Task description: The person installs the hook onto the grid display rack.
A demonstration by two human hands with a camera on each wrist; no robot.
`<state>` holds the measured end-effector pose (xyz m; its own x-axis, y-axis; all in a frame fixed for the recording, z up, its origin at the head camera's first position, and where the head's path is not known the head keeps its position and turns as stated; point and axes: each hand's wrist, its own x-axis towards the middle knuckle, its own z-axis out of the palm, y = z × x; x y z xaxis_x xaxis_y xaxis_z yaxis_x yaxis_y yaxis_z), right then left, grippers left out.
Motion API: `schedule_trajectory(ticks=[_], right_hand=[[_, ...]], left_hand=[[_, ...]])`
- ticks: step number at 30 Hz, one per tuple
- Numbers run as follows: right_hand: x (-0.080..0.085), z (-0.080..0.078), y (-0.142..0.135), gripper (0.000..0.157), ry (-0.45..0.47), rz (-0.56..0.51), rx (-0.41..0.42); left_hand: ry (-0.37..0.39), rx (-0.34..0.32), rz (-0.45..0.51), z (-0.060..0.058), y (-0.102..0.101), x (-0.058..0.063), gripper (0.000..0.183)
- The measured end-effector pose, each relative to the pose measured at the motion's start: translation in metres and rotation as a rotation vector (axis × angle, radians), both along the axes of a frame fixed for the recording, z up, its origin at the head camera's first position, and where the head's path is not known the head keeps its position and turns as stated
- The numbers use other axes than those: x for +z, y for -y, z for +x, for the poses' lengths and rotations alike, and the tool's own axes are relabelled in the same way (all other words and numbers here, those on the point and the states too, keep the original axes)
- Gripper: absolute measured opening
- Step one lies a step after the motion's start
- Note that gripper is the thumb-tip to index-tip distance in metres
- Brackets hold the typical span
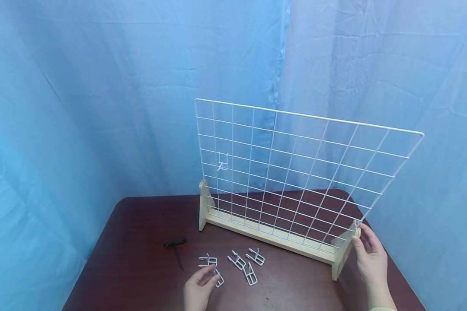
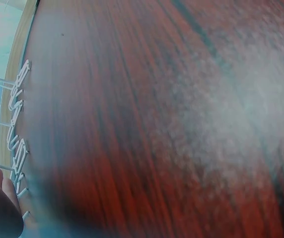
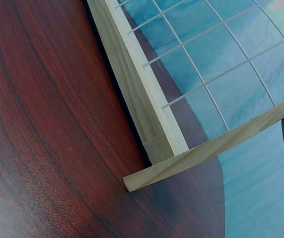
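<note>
A white wire grid panel point(image 1: 270, 149) stands tilted in a pale wooden stand point(image 1: 268, 235). One white wire hook point(image 1: 223, 164) hangs on its left part. With thumb and fingers, my right hand point(image 1: 371, 259) grips the top of the stand's right wooden side piece point(image 1: 342, 255), by a small round wooden knob. My left hand point(image 1: 198, 288) is at the near left pair of hooks on the table, index finger and thumb apart on either side of a white wire hook point(image 1: 219, 280). Another hook point(image 1: 208, 260) lies just beyond it. In the left wrist view, fingers point(image 2: 9, 191) show beside the row of hooks.
Several more white wire hooks point(image 1: 250, 274) lie on the dark red wooden table point(image 1: 140, 259) in front of the stand. A black T-shaped item point(image 1: 175, 244) is to the left of them. Blue curtains point(image 1: 140, 108) surround the table at the back and sides.
</note>
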<state>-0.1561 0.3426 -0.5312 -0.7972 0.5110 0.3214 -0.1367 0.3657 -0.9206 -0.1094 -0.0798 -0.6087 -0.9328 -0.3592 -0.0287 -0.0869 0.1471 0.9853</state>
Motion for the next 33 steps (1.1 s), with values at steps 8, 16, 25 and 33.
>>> schedule_trajectory(ticks=[8, 16, 25, 33], right_hand=[[-0.0011, -0.0007, 0.0000, 0.044, -0.024, -0.035, 0.003], [-0.0022, -0.0006, -0.0014, 0.043, -0.069, -0.064, 0.044], [-0.0028, -0.0010, -0.0010, 0.043, -0.064, -0.062, 0.036], [-0.0017, -0.0006, 0.0008, 0.042, -0.079, -0.096, 0.041]], left_hand=[[-0.003, 0.006, -0.006, 0.0012, -0.0016, 0.0009, 0.032], [0.035, 0.039, 0.002, 0.0015, -0.0039, 0.0031, 0.031], [0.083, 0.123, -0.154, -0.0034, -0.0093, 0.0021, 0.018], [0.075, 0.100, -0.165, -0.0038, -0.0085, 0.0023, 0.014]])
